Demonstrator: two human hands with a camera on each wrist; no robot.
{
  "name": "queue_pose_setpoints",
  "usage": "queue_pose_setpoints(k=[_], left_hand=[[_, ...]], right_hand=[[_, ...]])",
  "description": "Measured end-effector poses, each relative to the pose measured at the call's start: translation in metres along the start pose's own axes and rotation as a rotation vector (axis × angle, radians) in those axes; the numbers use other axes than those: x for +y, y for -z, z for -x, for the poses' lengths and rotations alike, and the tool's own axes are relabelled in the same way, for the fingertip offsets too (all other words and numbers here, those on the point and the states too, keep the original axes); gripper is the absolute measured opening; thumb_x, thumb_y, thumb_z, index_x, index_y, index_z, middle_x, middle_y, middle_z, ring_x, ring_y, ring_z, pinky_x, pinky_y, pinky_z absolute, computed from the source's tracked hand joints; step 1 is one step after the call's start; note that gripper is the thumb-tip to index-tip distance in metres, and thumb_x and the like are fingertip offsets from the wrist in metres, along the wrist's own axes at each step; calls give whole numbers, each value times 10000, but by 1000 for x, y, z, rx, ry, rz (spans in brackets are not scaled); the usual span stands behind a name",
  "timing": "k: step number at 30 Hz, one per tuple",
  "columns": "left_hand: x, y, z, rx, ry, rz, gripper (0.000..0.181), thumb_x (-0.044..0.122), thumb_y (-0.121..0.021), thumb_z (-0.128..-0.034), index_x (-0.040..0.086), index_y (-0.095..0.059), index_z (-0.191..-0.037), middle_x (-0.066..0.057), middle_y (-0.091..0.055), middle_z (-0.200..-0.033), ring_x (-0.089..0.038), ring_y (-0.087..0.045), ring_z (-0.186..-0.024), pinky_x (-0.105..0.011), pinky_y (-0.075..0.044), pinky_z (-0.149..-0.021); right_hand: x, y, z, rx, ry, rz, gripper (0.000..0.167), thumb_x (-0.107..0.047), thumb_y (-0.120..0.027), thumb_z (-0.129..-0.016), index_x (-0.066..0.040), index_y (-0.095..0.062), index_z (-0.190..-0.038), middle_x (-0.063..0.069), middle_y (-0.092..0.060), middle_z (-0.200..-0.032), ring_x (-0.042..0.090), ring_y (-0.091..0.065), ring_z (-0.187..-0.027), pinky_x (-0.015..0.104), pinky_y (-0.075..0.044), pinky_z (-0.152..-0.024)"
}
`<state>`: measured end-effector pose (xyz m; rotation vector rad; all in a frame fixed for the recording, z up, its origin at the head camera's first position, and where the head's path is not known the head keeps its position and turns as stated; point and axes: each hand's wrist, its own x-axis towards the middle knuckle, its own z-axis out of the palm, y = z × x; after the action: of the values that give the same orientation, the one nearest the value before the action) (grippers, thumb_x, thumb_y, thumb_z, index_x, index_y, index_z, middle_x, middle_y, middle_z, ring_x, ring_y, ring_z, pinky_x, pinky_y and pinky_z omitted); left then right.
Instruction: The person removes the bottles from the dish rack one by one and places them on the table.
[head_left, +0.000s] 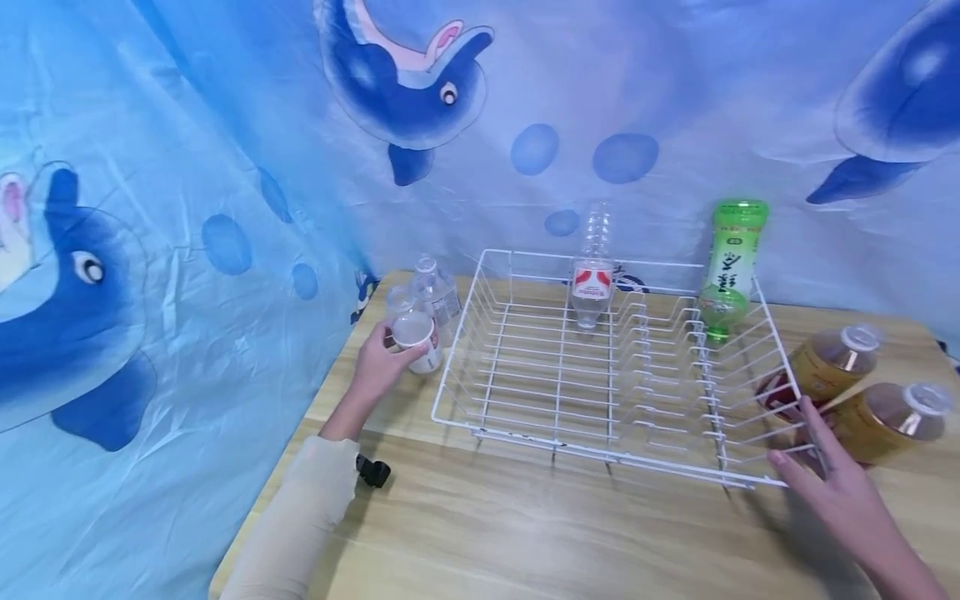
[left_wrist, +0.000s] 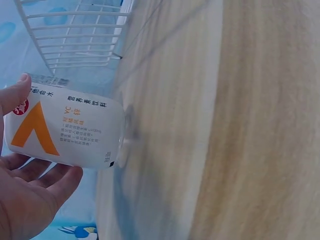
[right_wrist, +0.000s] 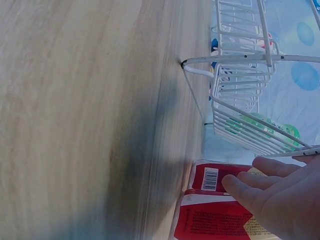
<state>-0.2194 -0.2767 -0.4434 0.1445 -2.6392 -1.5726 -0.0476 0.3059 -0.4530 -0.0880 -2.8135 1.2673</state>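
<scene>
My left hand (head_left: pixel 381 360) holds a white-labelled drink bottle (head_left: pixel 424 354) upright at the left of a white wire dish rack (head_left: pixel 558 379). An orange chevron marks the label of the same bottle (left_wrist: pixel 65 125) in the left wrist view, with thumb and fingers on opposite sides. My right hand (head_left: pixel 843 483) is at the rack's front right corner, its fingers extended beside the rim and near two amber drink bottles. Inside the rack, a clear bottle (head_left: pixel 592 283) and a green bottle (head_left: pixel 727 271) stand upside down against the back.
Right of the rack stand the amber bottles, a rear one (head_left: pixel 832 362) and a front one (head_left: pixel 885 421), with red on their labels. A clear bottle (head_left: pixel 438 292) stands behind the left hand. Dolphin-printed blue sheeting (head_left: pixel 247 167) hangs around the wooden table (head_left: pixel 525 533).
</scene>
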Motion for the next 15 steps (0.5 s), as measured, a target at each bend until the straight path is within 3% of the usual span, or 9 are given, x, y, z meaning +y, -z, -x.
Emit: queue_pose_setpoints(k=[1,2,3,5,6,7,8,11,15], left_hand=[[-2,0,0,1,-4,-6,867,337,-853,-813,-4,-410,-1476,-239,-537,-1375,-377,-518,-1267,-487,-474,-1033],[-5,2,0,4,-7,-7,862,339,-853,-814,-9,-417,-1471,-247,-537,-1375,-382,-518,-1268,-491,-473,-1033],[-7,4,1,9,-12,-2,847,325,-854,-817,-19,-425,-1463,-256,-537,-1375,-387,-516,-1272,-495,-467,-1037],[-12,10,3,21,-11,1,829,305,-846,-831,-30,-424,-1461,-270,-534,-1378,-395,-513,-1278,-505,-453,-1048],[-13,12,4,26,-6,2,821,302,-843,-836,-29,-425,-1461,-269,-535,-1377,-396,-513,-1277,-506,-451,-1049],[-15,14,5,29,-3,-2,817,303,-836,-845,-30,-421,-1465,-271,-532,-1380,-398,-509,-1282,-510,-442,-1057],[-16,15,6,30,0,-4,818,307,-832,-851,-27,-416,-1471,-269,-529,-1384,-398,-505,-1287,-512,-430,-1066],[-15,13,4,11,3,-17,833,336,-813,-869,-21,-390,-1492,-263,-513,-1405,-399,-488,-1303,-519,-404,-1089],[-9,-3,-6,-41,-9,-15,845,354,-799,-880,-20,-369,-1505,-264,-489,-1430,-406,-466,-1323,-524,-387,-1103]], right_hand=[[-1,-1,0,7,2,-6,870,-213,-631,-1009,-317,-25,-1624,405,-425,-1396,335,-551,-1176,96,-331,-999],[-4,-2,-1,6,3,-21,867,-210,-631,-1008,-309,-32,-1626,409,-424,-1387,335,-539,-1180,209,-353,-1069],[-7,-3,-2,0,3,-40,863,-212,-625,-1010,-305,-28,-1627,427,-396,-1410,466,-487,-1209,340,-331,-1130],[-12,-7,-7,-6,24,-79,857,-200,-627,-1008,-278,-46,-1632,431,-362,-1443,491,-464,-1259,543,-338,-1116],[-14,-8,-9,-9,32,-92,852,-198,-624,-1009,-265,-47,-1633,435,-331,-1465,580,-402,-1279,662,-289,-1086],[-16,-9,-10,-9,39,-102,849,-197,-625,-1008,-258,-56,-1635,429,-307,-1487,593,-373,-1306,665,-268,-1099],[-17,-10,-11,-12,44,-115,845,-195,-620,-1010,-250,-56,-1636,426,-267,-1511,644,-307,-1319,746,-202,-1060],[-17,-8,-10,-5,47,-128,833,-191,-612,-1013,-238,-62,-1637,379,-206,-1568,630,-257,-1364,721,-175,-1093],[-13,-1,1,35,33,-138,825,-174,-608,-1013,-218,-70,-1638,340,-169,-1600,611,-232,-1389,683,-146,-1124]])
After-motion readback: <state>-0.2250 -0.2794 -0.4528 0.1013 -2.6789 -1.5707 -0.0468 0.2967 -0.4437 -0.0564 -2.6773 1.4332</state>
